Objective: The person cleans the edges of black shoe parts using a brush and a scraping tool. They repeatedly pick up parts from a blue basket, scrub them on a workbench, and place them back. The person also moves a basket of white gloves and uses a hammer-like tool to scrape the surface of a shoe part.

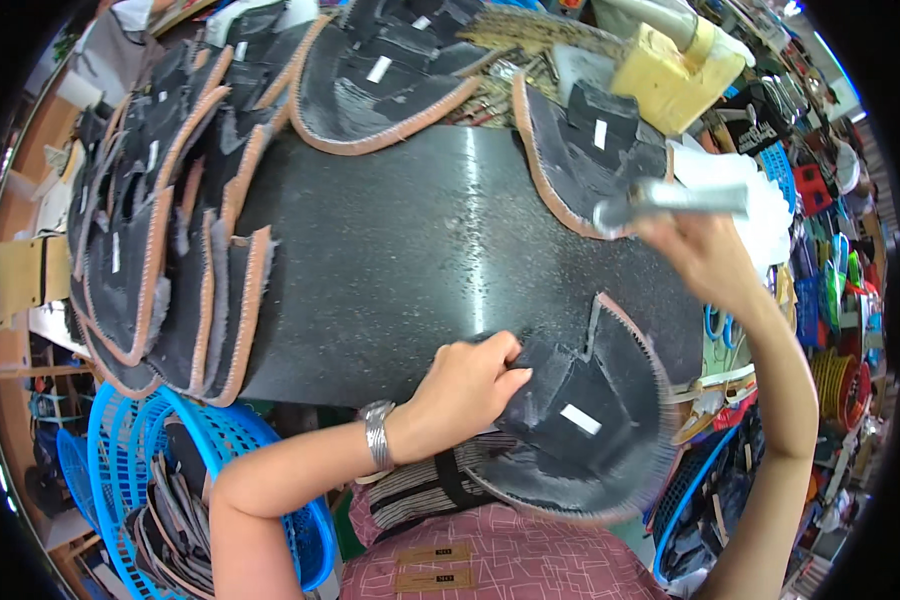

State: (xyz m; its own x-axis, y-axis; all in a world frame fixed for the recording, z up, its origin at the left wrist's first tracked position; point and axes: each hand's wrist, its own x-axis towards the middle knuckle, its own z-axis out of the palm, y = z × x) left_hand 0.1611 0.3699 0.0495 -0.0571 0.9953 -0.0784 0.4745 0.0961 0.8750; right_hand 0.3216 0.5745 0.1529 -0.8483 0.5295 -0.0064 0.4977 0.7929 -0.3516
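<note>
My left hand (470,385) is closed on one end of a black shoe upper (620,450) with a pale pink notched edge and a small white label. This upper hangs over the near edge of the dark work surface (390,250), above my lap. My right hand (705,255) is raised at the right, wrapped round a silver metal hammer (675,200) that is smeared by motion. Its handle is mostly hidden by my fingers. Behind the hammer lies another black shoe upper (595,140), apart from the one in my left hand.
Stacked shoe uppers (160,230) cover the surface's left side, and one more upper (370,90) lies at the far edge. A blue basket (215,440) of cut pieces stands at the lower left. A yellow plastic container (675,75) and white plastic bag (730,195) sit right.
</note>
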